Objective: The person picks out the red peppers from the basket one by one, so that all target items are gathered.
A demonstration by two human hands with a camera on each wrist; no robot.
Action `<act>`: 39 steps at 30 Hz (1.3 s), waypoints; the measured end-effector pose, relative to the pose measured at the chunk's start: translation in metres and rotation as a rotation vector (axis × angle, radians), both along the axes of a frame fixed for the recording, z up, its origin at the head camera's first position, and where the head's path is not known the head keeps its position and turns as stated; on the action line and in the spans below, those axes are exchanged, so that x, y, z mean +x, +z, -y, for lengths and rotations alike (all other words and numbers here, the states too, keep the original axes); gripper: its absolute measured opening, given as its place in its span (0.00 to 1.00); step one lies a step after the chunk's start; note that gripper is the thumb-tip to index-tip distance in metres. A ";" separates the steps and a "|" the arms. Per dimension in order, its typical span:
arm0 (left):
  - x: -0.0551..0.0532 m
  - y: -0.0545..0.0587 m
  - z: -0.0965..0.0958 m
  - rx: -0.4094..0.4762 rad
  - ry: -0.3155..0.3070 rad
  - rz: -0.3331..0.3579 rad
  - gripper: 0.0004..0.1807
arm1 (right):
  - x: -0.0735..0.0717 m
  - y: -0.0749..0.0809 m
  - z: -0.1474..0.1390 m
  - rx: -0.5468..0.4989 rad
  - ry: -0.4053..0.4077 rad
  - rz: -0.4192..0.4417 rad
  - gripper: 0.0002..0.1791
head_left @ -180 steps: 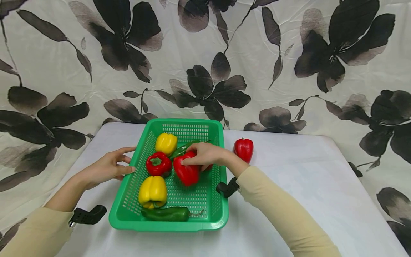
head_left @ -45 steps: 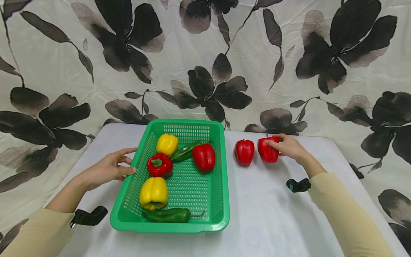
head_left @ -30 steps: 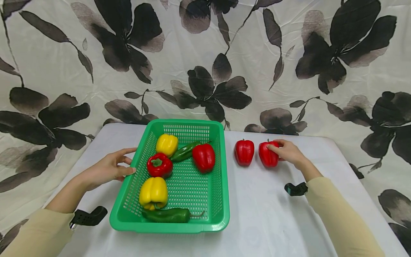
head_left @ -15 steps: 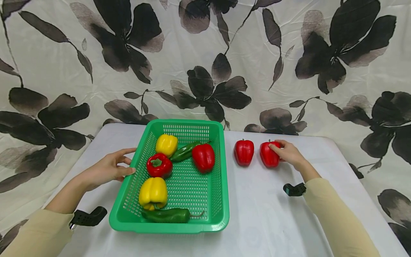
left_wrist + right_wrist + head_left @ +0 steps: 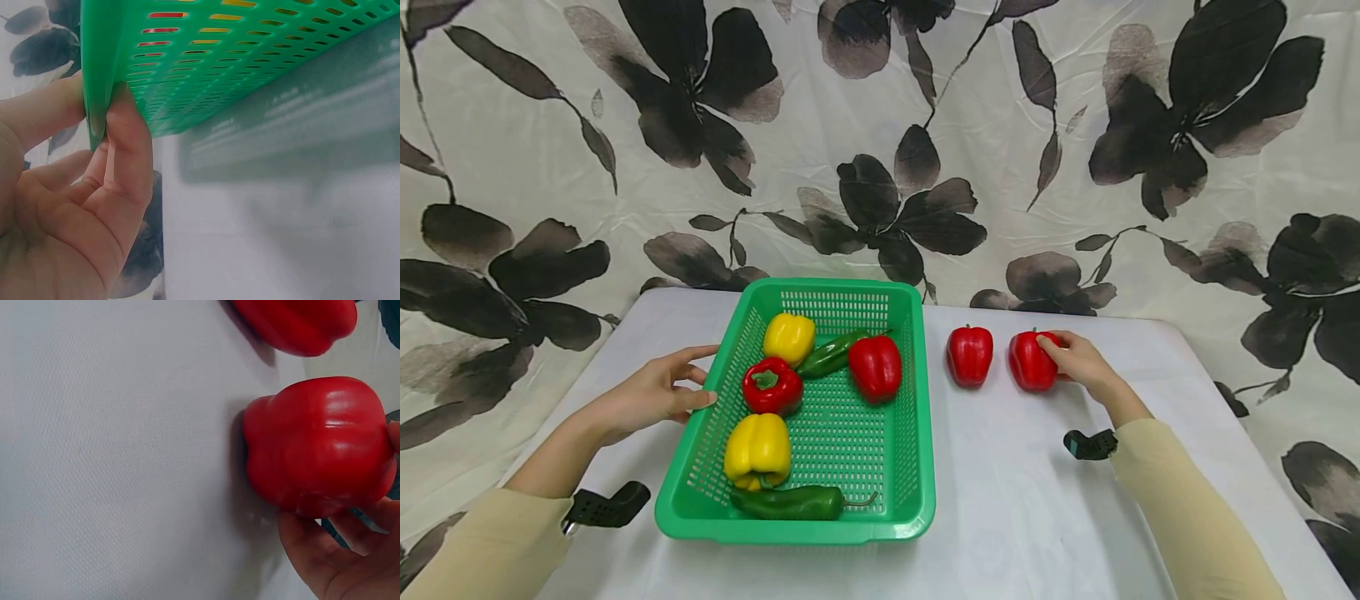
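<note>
My right hand [image 5: 1078, 365] holds a red bell pepper [image 5: 1030, 362], which stands stem up on the white table. In the right wrist view, fingers curve round one side of this bell pepper [image 5: 312, 447] and only a bit of the thumb shows. A second red bell pepper [image 5: 970, 357] stands just left of it. My left hand [image 5: 643, 396] grips the left rim of a green basket [image 5: 797, 531]. The left wrist view shows the rim [image 5: 99, 56] between thumb and fingers.
Inside the basket lie a red bell pepper [image 5: 876, 369], another red one [image 5: 771, 385] with its green stem showing, two yellow bell peppers [image 5: 758, 450] and two long green peppers [image 5: 797, 502]. A floral cloth [image 5: 820, 125] hangs behind the table [image 5: 1000, 508].
Six seconds ago my right hand held a red bell pepper inside the basket; it has carried it out to the table's right. Lately that pepper shifted slightly rightward and nearer. My left hand stayed put.
</note>
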State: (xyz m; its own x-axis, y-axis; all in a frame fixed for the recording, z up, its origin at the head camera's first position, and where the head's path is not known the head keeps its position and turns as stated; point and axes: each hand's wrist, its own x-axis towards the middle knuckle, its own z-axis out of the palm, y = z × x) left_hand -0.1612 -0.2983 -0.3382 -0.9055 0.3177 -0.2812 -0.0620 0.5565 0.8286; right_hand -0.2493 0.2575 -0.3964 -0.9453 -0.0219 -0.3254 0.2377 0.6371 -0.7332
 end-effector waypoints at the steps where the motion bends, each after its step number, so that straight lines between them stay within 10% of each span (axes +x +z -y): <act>1: 0.000 0.000 0.000 0.000 0.000 0.001 0.44 | 0.000 0.000 0.000 0.000 0.000 0.001 0.40; 17: 0.000 0.000 0.000 0.007 -0.003 0.006 0.44 | -0.001 -0.002 0.003 -0.021 0.000 -0.003 0.38; 39: -0.001 -0.001 0.000 0.008 0.000 0.006 0.44 | 0.005 0.006 -0.009 0.123 -0.073 -0.294 0.37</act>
